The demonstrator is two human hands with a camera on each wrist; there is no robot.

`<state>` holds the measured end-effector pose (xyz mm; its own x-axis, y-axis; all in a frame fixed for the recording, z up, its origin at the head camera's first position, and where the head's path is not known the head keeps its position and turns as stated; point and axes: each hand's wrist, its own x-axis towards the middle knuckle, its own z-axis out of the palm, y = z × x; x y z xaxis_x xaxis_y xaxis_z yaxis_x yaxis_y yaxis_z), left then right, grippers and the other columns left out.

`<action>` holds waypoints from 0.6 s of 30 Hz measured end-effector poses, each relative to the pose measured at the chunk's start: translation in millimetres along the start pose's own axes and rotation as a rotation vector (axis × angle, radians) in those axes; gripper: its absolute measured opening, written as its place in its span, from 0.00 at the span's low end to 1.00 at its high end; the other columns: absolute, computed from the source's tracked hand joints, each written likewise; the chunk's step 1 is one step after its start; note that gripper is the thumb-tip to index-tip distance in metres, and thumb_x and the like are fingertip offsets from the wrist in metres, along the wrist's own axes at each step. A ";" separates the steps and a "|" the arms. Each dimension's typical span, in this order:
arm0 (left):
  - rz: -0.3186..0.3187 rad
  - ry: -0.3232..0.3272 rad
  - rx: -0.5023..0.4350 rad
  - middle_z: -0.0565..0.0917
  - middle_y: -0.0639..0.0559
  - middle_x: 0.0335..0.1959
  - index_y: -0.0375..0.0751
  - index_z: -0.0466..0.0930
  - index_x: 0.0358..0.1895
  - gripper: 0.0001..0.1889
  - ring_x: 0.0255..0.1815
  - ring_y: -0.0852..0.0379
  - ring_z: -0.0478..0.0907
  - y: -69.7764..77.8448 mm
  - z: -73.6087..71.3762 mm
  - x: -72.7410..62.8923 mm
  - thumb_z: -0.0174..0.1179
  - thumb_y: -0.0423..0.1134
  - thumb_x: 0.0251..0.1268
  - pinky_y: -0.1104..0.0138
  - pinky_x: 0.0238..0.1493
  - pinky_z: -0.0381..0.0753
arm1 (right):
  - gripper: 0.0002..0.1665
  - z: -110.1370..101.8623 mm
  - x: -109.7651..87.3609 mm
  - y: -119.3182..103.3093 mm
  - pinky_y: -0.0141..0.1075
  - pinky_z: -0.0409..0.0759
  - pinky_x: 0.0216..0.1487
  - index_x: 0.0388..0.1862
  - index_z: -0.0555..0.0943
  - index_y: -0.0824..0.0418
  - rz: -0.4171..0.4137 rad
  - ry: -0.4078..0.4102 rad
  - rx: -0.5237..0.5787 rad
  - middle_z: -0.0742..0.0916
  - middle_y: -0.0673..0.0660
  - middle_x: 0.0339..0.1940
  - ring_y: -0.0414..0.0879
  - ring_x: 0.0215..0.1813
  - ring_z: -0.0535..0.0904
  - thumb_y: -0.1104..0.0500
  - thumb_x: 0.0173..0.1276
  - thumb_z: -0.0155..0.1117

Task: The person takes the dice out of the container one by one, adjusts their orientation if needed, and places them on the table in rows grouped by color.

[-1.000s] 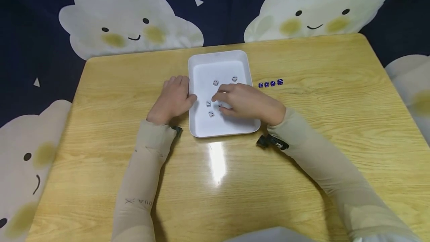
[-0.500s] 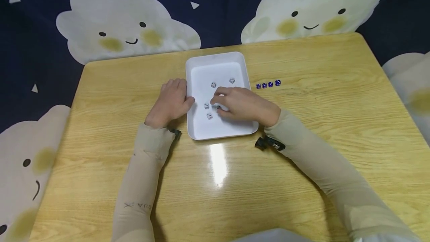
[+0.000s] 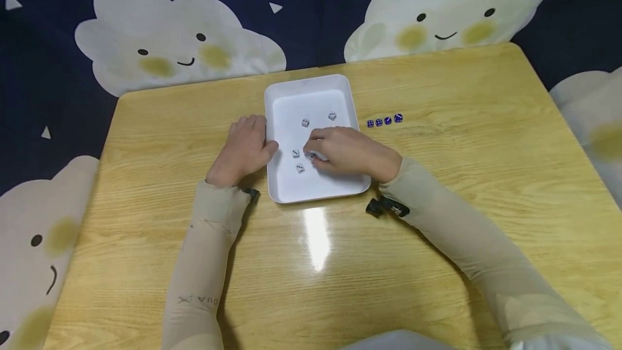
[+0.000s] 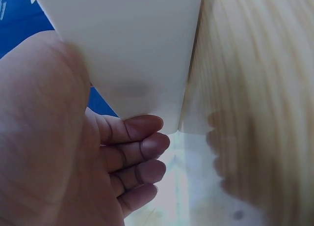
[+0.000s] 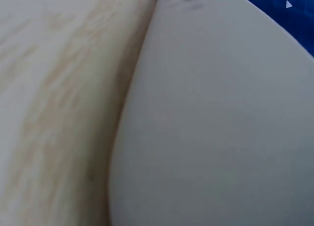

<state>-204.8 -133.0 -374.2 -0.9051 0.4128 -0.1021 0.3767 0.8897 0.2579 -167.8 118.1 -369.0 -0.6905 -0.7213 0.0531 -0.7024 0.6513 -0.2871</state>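
In the head view, my left hand [image 3: 243, 150] grips the left wall of a shallow white tray [image 3: 318, 190], thumb over the rim and the other fingers outside. The left wrist view shows those fingers [image 4: 152, 145] curled against the tray's outer wall [image 4: 127, 49]. My right hand [image 3: 347, 151] reaches into the tray, pinching a white die [image 3: 313, 156] between thumb and fingertips; much of this die is hidden. Two white dice, one nearer the back [image 3: 296, 153] and another in front [image 3: 300, 168], lie just left of the fingertips. The right wrist view shows only the tray's outer wall [image 5: 211, 113].
Farther back in the tray lie two more white dice, one left [image 3: 305, 122] and one right [image 3: 332, 116]. Several blue dice [image 3: 384, 121] stand in a row on the wooden table [image 3: 461, 150], right of the tray. A dark cloud-patterned cloth [image 3: 311, 26] hangs behind.
The right thumb and fingertips have drawn slightly closer around the white die. The left hand stays at the tray's wall. The head view has shifted slightly.
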 end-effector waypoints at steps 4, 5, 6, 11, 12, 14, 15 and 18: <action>0.007 -0.002 -0.007 0.72 0.41 0.42 0.32 0.69 0.50 0.20 0.46 0.42 0.65 -1.2 1.6 -0.4 0.46 0.47 0.68 0.53 0.52 0.64 | 0.16 1.6 -0.1 -1.9 0.44 0.83 0.56 0.55 0.87 0.59 -0.006 -0.019 0.016 0.89 0.57 0.49 0.51 0.50 0.86 0.56 0.73 0.62; 0.008 -0.002 -0.008 0.72 0.41 0.42 0.32 0.69 0.50 0.20 0.45 0.42 0.65 -1.4 1.5 -0.4 0.46 0.47 0.68 0.53 0.52 0.64 | 0.16 1.7 0.0 -2.0 0.44 0.83 0.56 0.55 0.87 0.59 -0.007 -0.020 0.018 0.89 0.57 0.49 0.50 0.50 0.86 0.56 0.73 0.62; 0.012 -0.001 -0.005 0.72 0.40 0.42 0.32 0.69 0.49 0.20 0.45 0.42 0.65 -1.7 1.3 -0.4 0.45 0.47 0.68 0.53 0.52 0.64 | 0.16 1.6 0.0 -2.2 0.44 0.84 0.55 0.54 0.87 0.59 -0.009 -0.019 0.016 0.89 0.57 0.48 0.50 0.49 0.86 0.56 0.73 0.63; 0.017 0.006 0.000 0.72 0.40 0.41 0.32 0.69 0.48 0.19 0.44 0.42 0.65 -2.5 0.8 0.4 0.45 0.47 0.68 0.53 0.50 0.64 | 0.12 3.0 0.4 -2.3 0.42 0.84 0.51 0.49 0.89 0.58 -0.044 0.002 0.011 0.89 0.56 0.43 0.49 0.44 0.85 0.59 0.72 0.64; 0.018 0.009 0.001 0.72 0.40 0.41 0.32 0.69 0.48 0.19 0.44 0.41 0.65 -2.7 0.7 0.7 0.45 0.47 0.68 0.52 0.51 0.64 | 0.11 3.4 0.4 -2.4 0.42 0.84 0.51 0.49 0.89 0.58 -0.050 0.005 0.009 0.89 0.56 0.42 0.49 0.44 0.86 0.59 0.72 0.64; 0.015 0.006 -0.005 0.72 0.40 0.41 0.32 0.69 0.49 0.20 0.44 0.41 0.65 -2.3 0.6 0.5 0.46 0.47 0.67 0.53 0.51 0.64 | 0.10 4.0 0.4 -2.7 0.42 0.84 0.50 0.48 0.89 0.58 -0.052 0.005 0.003 0.90 0.55 0.41 0.49 0.43 0.86 0.59 0.72 0.65; 0.014 0.007 -0.007 0.72 0.40 0.41 0.32 0.69 0.49 0.20 0.45 0.41 0.65 -2.2 0.8 0.5 0.46 0.47 0.67 0.53 0.51 0.64 | 0.10 3.8 0.3 -3.0 0.42 0.84 0.50 0.47 0.89 0.58 -0.050 0.004 0.001 0.90 0.55 0.41 0.49 0.43 0.86 0.59 0.72 0.65; 0.012 0.014 -0.017 0.72 0.40 0.41 0.32 0.69 0.48 0.20 0.44 0.41 0.65 -2.0 1.5 0.0 0.46 0.47 0.67 0.52 0.51 0.64 | 0.09 3.1 -0.3 -3.1 0.41 0.84 0.49 0.46 0.89 0.57 -0.039 -0.001 -0.010 0.90 0.55 0.41 0.48 0.42 0.86 0.59 0.72 0.65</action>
<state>-205.3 -134.4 -376.1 -0.9033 0.4205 -0.0852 0.3842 0.8812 0.2756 -164.8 115.6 -371.1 -0.6625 -0.7464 0.0634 -0.7304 0.6249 -0.2757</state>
